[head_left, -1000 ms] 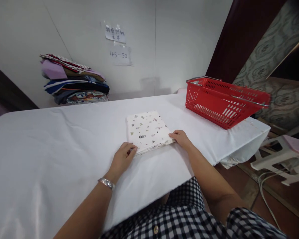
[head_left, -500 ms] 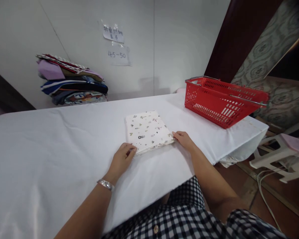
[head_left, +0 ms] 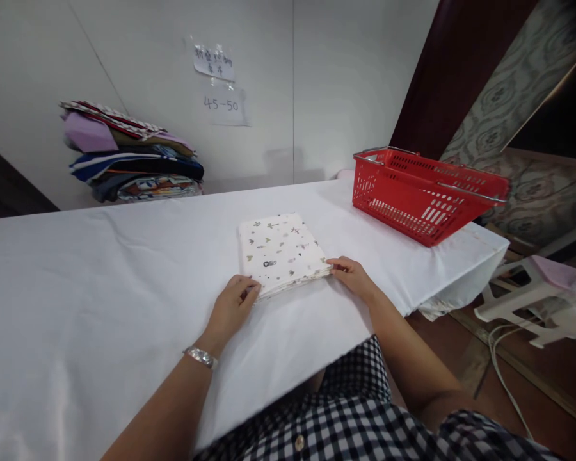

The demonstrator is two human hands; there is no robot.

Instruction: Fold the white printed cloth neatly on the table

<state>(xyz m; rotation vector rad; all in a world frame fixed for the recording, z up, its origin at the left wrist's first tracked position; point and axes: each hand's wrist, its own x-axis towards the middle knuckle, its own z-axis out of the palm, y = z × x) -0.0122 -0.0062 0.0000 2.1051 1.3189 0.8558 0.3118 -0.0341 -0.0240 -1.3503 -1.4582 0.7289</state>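
A folded white cloth (head_left: 283, 253) with small printed plants and animals lies flat on the table, its layers showing along the near edge. My left hand (head_left: 234, 302) pinches its near left corner, thumb on top and the other fingers partly under. At the near right corner, my right hand (head_left: 352, 275) holds the layered edge between thumb and fingers. A silver bracelet (head_left: 200, 356) circles my left wrist.
A white-covered table (head_left: 139, 307) stretches out ahead. On its right stands a red plastic basket (head_left: 403, 198) with metal handles. Folded clothes (head_left: 139, 157) are piled at the back left. Paper signs (head_left: 223, 105) hang on the wall. Beyond the right edge stands a stool (head_left: 532, 288).
My right hand has shifted slightly inward at the cloth's right corner, with its fingers closer over the edge. The whole view has moved a little; the cloth stays in place.
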